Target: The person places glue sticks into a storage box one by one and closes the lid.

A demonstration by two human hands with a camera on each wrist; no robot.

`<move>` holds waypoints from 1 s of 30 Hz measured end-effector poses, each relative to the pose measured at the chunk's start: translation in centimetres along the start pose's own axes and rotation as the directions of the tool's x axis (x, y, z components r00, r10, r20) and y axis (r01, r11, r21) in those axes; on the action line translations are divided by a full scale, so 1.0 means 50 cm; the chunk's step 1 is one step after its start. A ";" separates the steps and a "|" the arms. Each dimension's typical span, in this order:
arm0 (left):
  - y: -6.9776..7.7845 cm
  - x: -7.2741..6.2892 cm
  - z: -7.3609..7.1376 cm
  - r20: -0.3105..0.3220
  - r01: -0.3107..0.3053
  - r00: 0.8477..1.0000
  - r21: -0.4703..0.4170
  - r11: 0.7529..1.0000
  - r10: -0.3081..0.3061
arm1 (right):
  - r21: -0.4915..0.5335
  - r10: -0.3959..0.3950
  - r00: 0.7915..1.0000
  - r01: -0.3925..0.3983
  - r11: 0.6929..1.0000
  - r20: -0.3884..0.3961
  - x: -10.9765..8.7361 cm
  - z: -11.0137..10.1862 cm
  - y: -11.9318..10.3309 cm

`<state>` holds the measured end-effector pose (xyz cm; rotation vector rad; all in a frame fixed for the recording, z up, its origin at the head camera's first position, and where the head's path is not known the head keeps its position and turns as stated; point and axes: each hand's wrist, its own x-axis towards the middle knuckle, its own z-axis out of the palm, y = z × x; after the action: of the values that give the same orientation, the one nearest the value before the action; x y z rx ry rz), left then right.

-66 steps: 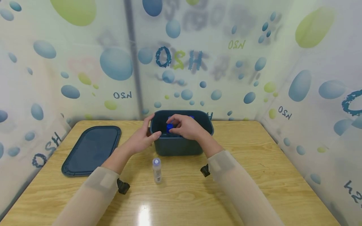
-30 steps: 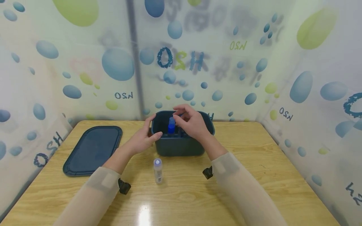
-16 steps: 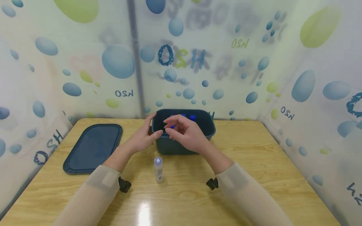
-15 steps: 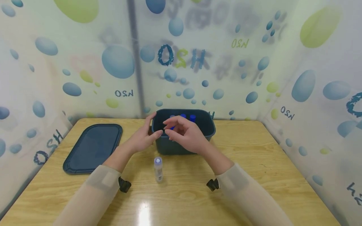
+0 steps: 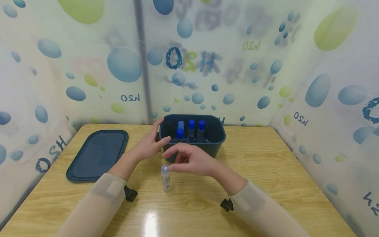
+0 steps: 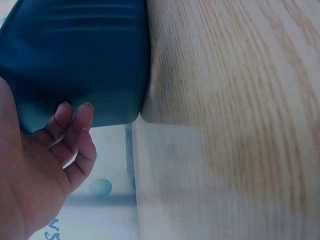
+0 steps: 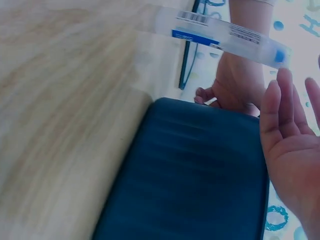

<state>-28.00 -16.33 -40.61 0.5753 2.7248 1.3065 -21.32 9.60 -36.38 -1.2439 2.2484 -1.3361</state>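
Note:
A dark blue bin (image 5: 213, 150) stands on the table with several blue-capped tubes (image 5: 191, 129) upright inside. My left hand (image 5: 147, 145) holds the bin's left end, thumb over the front corner of the rim; its other fingers curl loosely by the end wall (image 6: 90, 60) in the left wrist view. In front of the bin a clear tube (image 5: 166, 180) with a pale purple top and barcode label stands upright. My right hand (image 5: 192, 159) hovers beside that tube's top, thumb and fingers apart around air. In the right wrist view its fingertips are right at the tube's capped end (image 7: 277, 56).
A flat dark blue lid (image 5: 99, 154) lies on the wooden table (image 5: 266, 184) to the left of the bin. Patterned curtains (image 5: 189, 39) hang close behind the bin and along both sides.
My right hand lifts and settles a tube in the bin, lets it go, then comes out toward me to the tube standing in front. The left hand stays on the bin.

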 end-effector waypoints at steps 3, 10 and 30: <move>0.002 0.000 0.000 0.005 0.002 1.000 -0.010 1.000 -0.002 | 0.009 0.025 0.999 -0.025 1.000 0.044 -0.005 0.007 0.008; 0.004 -0.003 -0.001 0.007 0.015 1.000 0.002 1.000 -0.015 | 0.024 0.065 0.994 -0.067 0.997 0.088 -0.009 0.020 0.024; 0.000 -0.004 0.002 0.003 0.006 1.000 0.002 1.000 -0.006 | 0.039 0.097 0.992 -0.100 0.994 0.083 -0.011 0.045 0.042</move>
<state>-27.81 -16.32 -40.72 0.5683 2.7237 1.2998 -20.83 9.13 -39.46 -1.1363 2.1838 -1.2677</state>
